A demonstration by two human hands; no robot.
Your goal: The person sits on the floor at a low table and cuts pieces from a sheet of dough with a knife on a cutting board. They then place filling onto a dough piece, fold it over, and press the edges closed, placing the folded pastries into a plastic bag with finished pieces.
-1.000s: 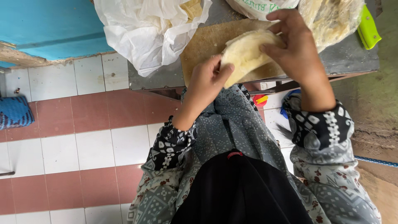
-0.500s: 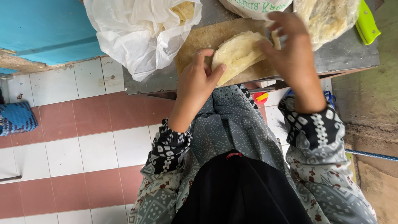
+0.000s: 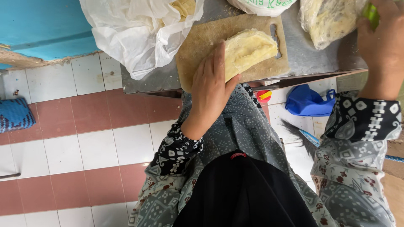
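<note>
Thing: pale yellow folded flatbread [image 3: 248, 49] on brown wooden cutting board [image 3: 202, 42], under left hand's fingertips.
Left hand [image 3: 212, 86]: flat, pressing its edge.
Right hand [image 3: 381, 42]: well apart, closed on green thing [image 3: 370, 11].
Feel: prob. soft, light, tears easily; lift from folded edge.

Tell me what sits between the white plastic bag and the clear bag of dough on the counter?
In the head view, the wooden cutting board lies between the white plastic bag and the clear bag of dough, carrying a folded yellow dough sheet pressed by the left hand.
</note>
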